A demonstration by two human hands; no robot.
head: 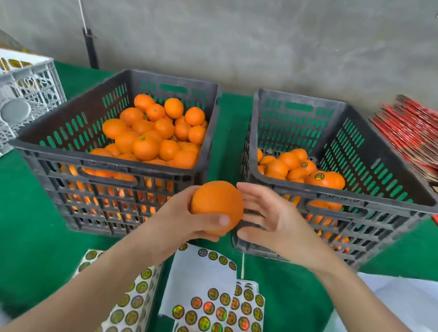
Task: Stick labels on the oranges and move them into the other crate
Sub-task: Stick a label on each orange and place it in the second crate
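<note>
My left hand (181, 220) grips an orange (216, 204) in front of the gap between two dark crates, thumb across its lower front. My right hand (268, 220) is beside the orange on its right, fingers spread and relaxed, fingertips touching or nearly touching the fruit. No label shows on the side of the orange that faces me. The left crate (63, 149) is heaped with several unlabelled oranges (151, 136). The right crate (385, 193) holds several oranges, and labels show on two of them (317, 175). Sheets of round shiny labels (215, 316) lie on the green table below my arms.
A white lattice crate (14, 103) stands at the far left. Red flat cartons (421, 141) are stacked at the right. White paper (412, 302) lies at the lower right. The table is covered in green cloth (16, 227), and a grey wall rises behind.
</note>
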